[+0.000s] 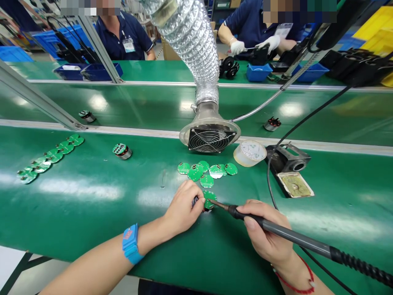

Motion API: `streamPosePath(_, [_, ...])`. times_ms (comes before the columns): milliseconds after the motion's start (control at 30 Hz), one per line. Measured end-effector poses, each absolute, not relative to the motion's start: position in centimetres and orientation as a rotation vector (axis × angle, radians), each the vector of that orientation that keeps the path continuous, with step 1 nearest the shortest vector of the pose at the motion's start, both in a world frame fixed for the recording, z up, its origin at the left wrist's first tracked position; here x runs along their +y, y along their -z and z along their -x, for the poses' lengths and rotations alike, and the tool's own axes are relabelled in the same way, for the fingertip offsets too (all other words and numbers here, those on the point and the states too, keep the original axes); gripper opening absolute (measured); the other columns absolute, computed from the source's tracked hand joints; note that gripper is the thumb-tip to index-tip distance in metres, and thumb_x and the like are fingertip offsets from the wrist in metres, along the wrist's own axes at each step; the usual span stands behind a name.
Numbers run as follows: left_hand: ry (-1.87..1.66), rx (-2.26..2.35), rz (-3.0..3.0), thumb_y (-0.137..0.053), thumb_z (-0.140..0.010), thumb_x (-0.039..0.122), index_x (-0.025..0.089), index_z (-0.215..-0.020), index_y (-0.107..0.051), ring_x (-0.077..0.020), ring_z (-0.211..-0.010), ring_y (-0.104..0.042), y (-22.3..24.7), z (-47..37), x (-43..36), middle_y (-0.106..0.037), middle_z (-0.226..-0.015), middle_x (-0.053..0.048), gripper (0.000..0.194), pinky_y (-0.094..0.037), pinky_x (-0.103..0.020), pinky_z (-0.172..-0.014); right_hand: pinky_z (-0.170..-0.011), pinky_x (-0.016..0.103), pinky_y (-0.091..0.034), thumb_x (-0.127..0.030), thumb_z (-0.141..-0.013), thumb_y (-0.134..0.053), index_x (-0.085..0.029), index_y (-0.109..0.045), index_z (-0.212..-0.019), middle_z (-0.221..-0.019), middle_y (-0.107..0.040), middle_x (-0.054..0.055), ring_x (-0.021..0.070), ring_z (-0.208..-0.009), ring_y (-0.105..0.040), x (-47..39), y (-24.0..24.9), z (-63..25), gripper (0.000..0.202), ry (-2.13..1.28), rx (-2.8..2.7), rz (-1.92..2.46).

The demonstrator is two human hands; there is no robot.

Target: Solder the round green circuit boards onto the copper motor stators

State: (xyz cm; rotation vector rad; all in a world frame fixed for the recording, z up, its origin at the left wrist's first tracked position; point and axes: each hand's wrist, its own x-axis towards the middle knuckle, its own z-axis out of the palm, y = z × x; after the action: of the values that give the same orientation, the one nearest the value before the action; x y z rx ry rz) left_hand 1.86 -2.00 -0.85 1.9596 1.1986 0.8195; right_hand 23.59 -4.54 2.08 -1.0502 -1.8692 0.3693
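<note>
My right hand point(268, 231) grips a soldering iron point(285, 233), its tip touching or just over a round green circuit board point(209, 199). That board appears to sit on a small part, mostly hidden under it and behind my fingers. Closed around the board's left side is my left hand point(186, 205), with a blue wrist strap point(132, 243) on its arm. Just beyond lie several loose round circuit boards point(206, 181), some overlapping. A small motor point(123, 151) with a green board on top stands off to the left.
A fume extractor point(210, 137) hangs over the bench. Right of it stand a solder spool point(250, 153) and a soldering iron stand point(291, 159) with a sponge point(295, 184). A row of boards point(52, 155) lies left. The iron's cable point(272, 188) crosses the bench. Two people work opposite.
</note>
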Motion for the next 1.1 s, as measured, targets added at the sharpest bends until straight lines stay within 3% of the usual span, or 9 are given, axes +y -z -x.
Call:
streamPosePath(467, [-0.808, 1.218, -1.938, -0.045, -0.092, 0.015, 0.021, -0.077, -0.045, -0.019, -0.083, -0.048, 0.9, -1.9, -2.1, -0.052, -0.082, -0.003, 0.016, -0.041, -0.032, -0.074, -0.05, 0.027, -0.054, -0.021, -0.09, -0.054, -0.025, -0.064, -0.088, -0.063, -0.07, -0.001, 0.0165, -0.053, -0.067, -4.3, -2.7, -23.3, 0.011, -0.325, -1.889, 1.034])
streamPosePath(600, [-0.817, 1.224, -1.947, -0.045, -0.091, 0.015, 0.021, -0.077, -0.045, -0.0188, -0.082, -0.048, 0.9, -2.0, -2.1, -0.052, -0.082, -0.002, 0.016, -0.041, -0.032, -0.073, -0.055, 0.03, -0.057, -0.026, -0.093, -0.054, -0.024, -0.066, -0.09, -0.064, -0.071, -0.001, 0.0173, -0.055, -0.068, -4.5, -2.2, -23.4, 0.012, -0.315, -1.851, 1.015])
streamPosePath(733, [-0.813, 1.234, -1.961, -0.045, -0.091, 0.015, 0.022, -0.076, -0.044, -0.0188, -0.082, -0.048, 0.9, -2.1, -2.1, -0.051, -0.082, -0.002, 0.016, -0.042, -0.032, -0.073, -0.057, 0.032, -0.06, -0.029, -0.094, -0.059, -0.026, -0.068, -0.108, -0.081, -0.077, 0.002, 0.0189, -0.062, -0.072, -4.7, -1.5, -23.3, 0.017, -0.415, -1.758, 1.062])
streamPosePath(867, [-0.823, 1.24, -1.974, -0.045, -0.091, 0.015, 0.022, -0.076, -0.044, -0.019, -0.082, -0.049, 1.0, -2.1, -2.0, -0.051, -0.081, -0.002, 0.016, -0.043, -0.033, -0.073, -0.074, 0.035, -0.064, -0.025, -0.099, -0.051, -0.029, -0.054, -0.136, -0.102, -0.079, 0.004, 0.0212, -0.081, -0.077, -4.4, -1.0, -22.4, 0.038, -0.599, -1.789, 1.145])
streamPosePath(933, [-0.83, 1.242, -1.986, -0.046, -0.09, 0.014, 0.022, -0.076, -0.044, -0.0191, -0.082, -0.049, 1.2, -2.2, -2.1, -0.051, -0.081, -0.002, 0.016, -0.043, -0.033, -0.073, -0.082, 0.036, -0.063, -0.021, -0.1, -0.048, -0.029, -0.052, -0.137, -0.101, -0.079, 0.003, 0.0211, -0.089, -0.077, -4.2, -0.7, -21.7, 0.039, -0.581, -1.857, 1.163])
streamPosePath(1100, [-0.832, 1.255, -2.003, -0.046, -0.089, 0.014, 0.021, -0.077, -0.045, -0.0198, -0.081, -0.05, 1.3, -2.1, -2.1, -0.052, -0.081, -0.002, 0.014, -0.044, -0.034, -0.074, -0.085, 0.042, -0.062, -0.023, -0.093, -0.058, -0.025, -0.052, -0.134, -0.116, -0.072, 0.01, 0.0266, -0.104, -0.069, -3.9, 0.6, -19.9, 0.042, -0.459, -2.085, 1.157])
